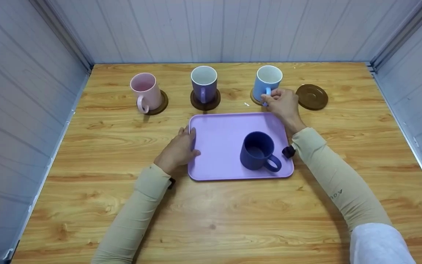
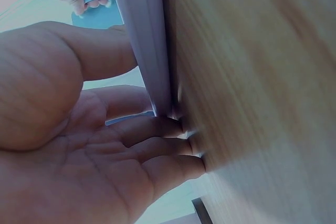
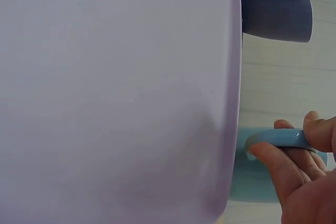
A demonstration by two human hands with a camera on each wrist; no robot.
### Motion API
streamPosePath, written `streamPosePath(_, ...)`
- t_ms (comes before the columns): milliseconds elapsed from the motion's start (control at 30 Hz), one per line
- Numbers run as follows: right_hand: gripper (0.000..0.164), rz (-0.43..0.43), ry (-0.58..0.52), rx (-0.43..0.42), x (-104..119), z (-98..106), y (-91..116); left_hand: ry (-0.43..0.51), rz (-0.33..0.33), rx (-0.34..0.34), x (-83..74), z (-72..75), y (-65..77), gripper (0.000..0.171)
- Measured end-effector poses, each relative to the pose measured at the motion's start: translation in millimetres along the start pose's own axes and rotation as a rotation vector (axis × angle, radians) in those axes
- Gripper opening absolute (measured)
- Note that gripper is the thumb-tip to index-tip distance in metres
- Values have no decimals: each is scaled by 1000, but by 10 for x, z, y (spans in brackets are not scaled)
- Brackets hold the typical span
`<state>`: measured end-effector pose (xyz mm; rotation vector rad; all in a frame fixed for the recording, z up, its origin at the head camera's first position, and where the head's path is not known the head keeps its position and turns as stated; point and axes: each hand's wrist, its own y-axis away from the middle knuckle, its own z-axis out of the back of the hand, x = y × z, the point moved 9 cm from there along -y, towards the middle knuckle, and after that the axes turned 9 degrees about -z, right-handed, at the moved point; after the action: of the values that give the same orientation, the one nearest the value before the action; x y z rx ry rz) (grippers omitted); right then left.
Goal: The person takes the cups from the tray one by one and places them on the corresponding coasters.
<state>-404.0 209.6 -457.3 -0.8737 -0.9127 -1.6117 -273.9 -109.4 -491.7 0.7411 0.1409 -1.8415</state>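
My right hand point(image 1: 284, 104) grips the handle of a light blue mug point(image 1: 264, 86), which stands on a brown coaster point(image 1: 254, 98) near the back wall. The right wrist view shows the fingers curled through that handle point(image 3: 286, 138). My left hand point(image 1: 179, 148) holds the left edge of a lilac tray point(image 1: 216, 146), its thumb over the rim and its other fingers at the outer side and underneath. On the tray's right half stands a dark blue mug point(image 1: 251, 157), its handle turned to the front right.
A purple mug point(image 1: 209, 93) stands on a coaster point(image 1: 196, 104) at the back middle. Left of it, a pink mug point(image 1: 153, 97) is on another coaster point(image 1: 164, 104). A bare brown coaster point(image 1: 311, 97) lies right of my right hand. Pale panel walls enclose the wooden table point(image 1: 211, 216).
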Motion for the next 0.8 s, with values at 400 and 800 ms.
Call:
streamPosePath(400,24,9,77,-16,17,18,15,15,14,-2,7,-8,-1,83)
streamPosePath(800,22,7,52,-2,15,13,20,6,-29,-21,-39,22,12,83)
